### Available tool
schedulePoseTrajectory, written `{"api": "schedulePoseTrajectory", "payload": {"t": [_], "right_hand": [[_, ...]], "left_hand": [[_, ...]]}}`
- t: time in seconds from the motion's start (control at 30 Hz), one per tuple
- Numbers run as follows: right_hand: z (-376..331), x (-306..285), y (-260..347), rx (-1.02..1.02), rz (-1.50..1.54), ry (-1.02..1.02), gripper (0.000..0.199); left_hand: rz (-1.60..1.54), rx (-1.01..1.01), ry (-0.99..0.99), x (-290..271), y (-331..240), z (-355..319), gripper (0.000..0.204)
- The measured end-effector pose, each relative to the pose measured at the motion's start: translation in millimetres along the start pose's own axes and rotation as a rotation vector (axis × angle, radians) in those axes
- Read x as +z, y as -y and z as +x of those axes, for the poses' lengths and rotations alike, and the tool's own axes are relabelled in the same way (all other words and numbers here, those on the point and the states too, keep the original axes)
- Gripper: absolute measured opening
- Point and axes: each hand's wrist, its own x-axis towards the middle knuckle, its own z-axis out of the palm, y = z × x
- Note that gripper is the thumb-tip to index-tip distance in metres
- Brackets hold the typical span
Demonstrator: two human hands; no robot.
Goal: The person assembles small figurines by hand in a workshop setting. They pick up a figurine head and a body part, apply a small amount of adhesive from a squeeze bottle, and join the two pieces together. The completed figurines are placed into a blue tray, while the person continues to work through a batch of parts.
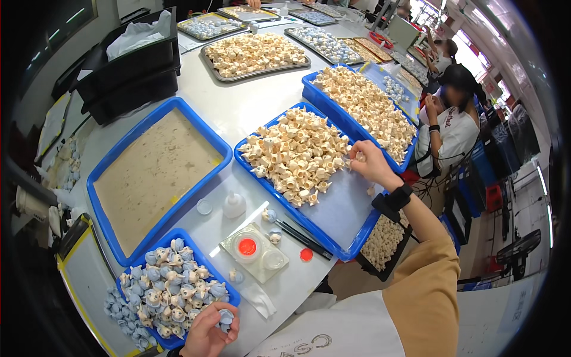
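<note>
My left hand (208,333) is at the near left, its fingers curled round a small light-blue cupped figurine part (225,320). It is beside a small blue tray (234,297) heaped with blue-and-cream doll heads (172,288). My right hand (375,165) reaches over the right rim of a larger blue tray (345,253), which holds a pile of hollow cream figurine parts (294,152). Thumb and forefinger are pinched at the pile's right edge on what looks like one cream part (360,156); the fingers partly cover it.
A sand-coloured tray with blue rim (223,157) lies left. Between the trays are a white bottle (234,205), an open red paint pot (247,246) and dark pens (303,238). Black bins (128,74) stand far left; a co-worker (455,113) sits right.
</note>
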Motion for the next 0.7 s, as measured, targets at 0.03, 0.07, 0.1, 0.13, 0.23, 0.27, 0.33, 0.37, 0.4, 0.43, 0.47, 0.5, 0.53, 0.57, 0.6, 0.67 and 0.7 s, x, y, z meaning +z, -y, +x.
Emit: {"api": "schedulePoseTrajectory", "payload": {"t": [0.03, 0.07, 0.1, 0.13, 0.23, 0.27, 0.33, 0.37, 0.4, 0.43, 0.47, 0.5, 0.53, 0.57, 0.6, 0.67, 0.7], "right_hand": [[4, -7, 6, 0.012, 0.043, 0.006, 0.014], [12, -11, 16, -0.037, 0.027, -0.011, 0.012], [17, -15, 30, -0.101, 0.04, -0.006, 0.013], [24, -16, 49, -0.168, 0.06, 0.0, 0.013], [47, -8, 88, -0.4, 0.057, -0.002, 0.017], [54, 1, 94, -0.442, 0.052, 0.017, 0.019], [68, 21, 112, -0.474, 0.041, 0.059, 0.023], [71, 30, 120, -0.45, 0.029, 0.089, 0.024], [74, 38, 122, -0.425, -0.018, 0.125, 0.029], [76, 40, 123, -0.435, -0.036, 0.118, 0.03], [77, 39, 125, -0.445, -0.055, 0.111, 0.031], [74, 41, 125, -0.453, -0.077, 0.126, 0.032], [71, 35, 123, -0.479, -0.096, 0.124, 0.035], [66, 26, 121, -0.487, -0.087, 0.101, 0.035], [60, 16, 120, -0.5, -0.08, 0.085, 0.035], [47, -13, 115, -0.506, -0.115, 0.052, 0.036], [41, -27, 105, -0.502, -0.145, 0.033, 0.037]], "left_hand": [[-0.001, 0.0, -0.001, 0, 0, 0, 0.029], [-0.001, -0.001, -0.001, 0, 0, 0, 0.029], [0.002, -0.002, -0.013, 1, -1, -1, 0.029], [0.007, 0.001, -0.031, 2, -1, -2, 0.029], [0.015, 0.006, -0.045, 5, 2, -1, 0.029], [0.021, 0.01, -0.047, 5, 3, 0, 0.028], [0.018, 0.009, -0.048, 2, 3, -2, 0.028], [0.014, 0.006, -0.044, 2, 2, -2, 0.028], [0.012, 0.006, -0.034, 1, 4, -2, 0.029], [0.023, 0.012, -0.025, 1, 2, -3, 0.029], [0.034, 0.018, -0.016, 1, -1, -3, 0.029], [0.025, 0.015, -0.014, 1, 2, -4, 0.029], [0.032, 0.017, -0.017, 1, 2, -4, 0.029], [0.04, 0.019, -0.019, 0, 0, -4, 0.029], [0.039, 0.023, -0.024, 0, 1, -4, 0.029], [0.025, 0.03, -0.035, 1, -1, -4, 0.028], [0.019, 0.032, -0.045, 1, 0, -4, 0.027]]}}
